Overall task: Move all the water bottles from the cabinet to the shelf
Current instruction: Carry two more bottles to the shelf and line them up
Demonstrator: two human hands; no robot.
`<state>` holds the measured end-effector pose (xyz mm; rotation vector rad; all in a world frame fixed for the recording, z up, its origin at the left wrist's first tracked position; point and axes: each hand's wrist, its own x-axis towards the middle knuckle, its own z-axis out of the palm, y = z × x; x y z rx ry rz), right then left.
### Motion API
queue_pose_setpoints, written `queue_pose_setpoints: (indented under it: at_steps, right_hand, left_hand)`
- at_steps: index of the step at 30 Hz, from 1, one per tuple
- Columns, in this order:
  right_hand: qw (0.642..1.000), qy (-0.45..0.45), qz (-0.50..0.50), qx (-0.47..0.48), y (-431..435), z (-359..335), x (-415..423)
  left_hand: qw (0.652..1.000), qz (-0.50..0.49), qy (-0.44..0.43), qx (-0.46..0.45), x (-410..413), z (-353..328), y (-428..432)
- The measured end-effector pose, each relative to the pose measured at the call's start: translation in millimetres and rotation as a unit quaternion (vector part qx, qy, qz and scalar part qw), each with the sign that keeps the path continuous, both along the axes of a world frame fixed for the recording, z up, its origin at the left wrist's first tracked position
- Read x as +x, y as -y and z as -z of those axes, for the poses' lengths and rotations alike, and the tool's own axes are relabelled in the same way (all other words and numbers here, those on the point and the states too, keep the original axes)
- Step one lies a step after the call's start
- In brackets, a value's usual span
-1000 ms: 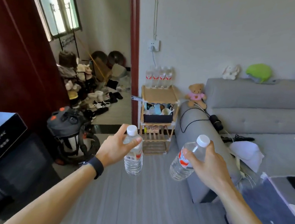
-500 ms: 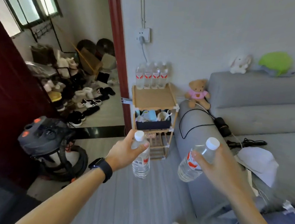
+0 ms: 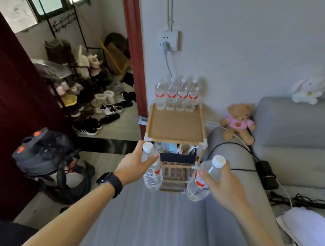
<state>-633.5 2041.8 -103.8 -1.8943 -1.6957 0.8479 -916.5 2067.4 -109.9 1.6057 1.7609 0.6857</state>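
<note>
My left hand (image 3: 132,165) grips a clear water bottle (image 3: 152,173) with a white cap and a red label, held upright. A second, similar water bottle (image 3: 201,180) is tilted in the grip of my right hand (image 3: 224,185). Both bottles hang in front of a small wooden shelf (image 3: 175,127) that stands against the wall. Its top tray has a row of several water bottles (image 3: 176,95) along the back edge, with bare wood in front of them. The cabinet is out of view.
A grey sofa (image 3: 297,138) stands right of the shelf, with a teddy bear (image 3: 237,122), cables and a white cloth (image 3: 311,230) on it. A black vacuum cleaner (image 3: 43,149) sits at the left by a dark red door (image 3: 7,105). Shoes fill the hallway beyond.
I have walked closer to the shelf, which now looms larger and sits just beyond the bottles. Both hands keep the same hold on their bottles.
</note>
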Motion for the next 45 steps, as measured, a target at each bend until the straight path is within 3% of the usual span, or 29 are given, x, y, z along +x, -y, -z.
queue_pose_setpoints:
  at_steps: [10, 20, 25, 39, 45]
  right_hand:
    - [0.999, -0.023, -0.041, -0.019, -145.8, 20.0, -20.3]
    - [0.996, -0.030, -0.083, 0.018, -314.9, 16.0, -105.3]
    - [0.993, -0.025, -0.115, 0.023, -379.5, 33.3, -133.1]
    - [0.987, -0.056, -0.152, 0.014, -453.8, 57.2, -150.6]
    - [0.989, -0.087, -0.120, -0.013, -443.6, 86.3, -135.7]
  left_hand:
    - [0.999, -0.036, 0.014, -0.007, -26.0, 26.4, -127.6]
    - [0.998, -0.024, 0.058, 0.007, -71.3, 41.1, -297.8]
    - [0.989, 0.006, 0.130, -0.075, -82.3, 53.7, -361.4]
    - [0.970, 0.160, 0.137, -0.123, -81.2, 61.8, -451.1]
    - [0.967, 0.099, 0.203, -0.117, -89.0, 75.0, -439.4]
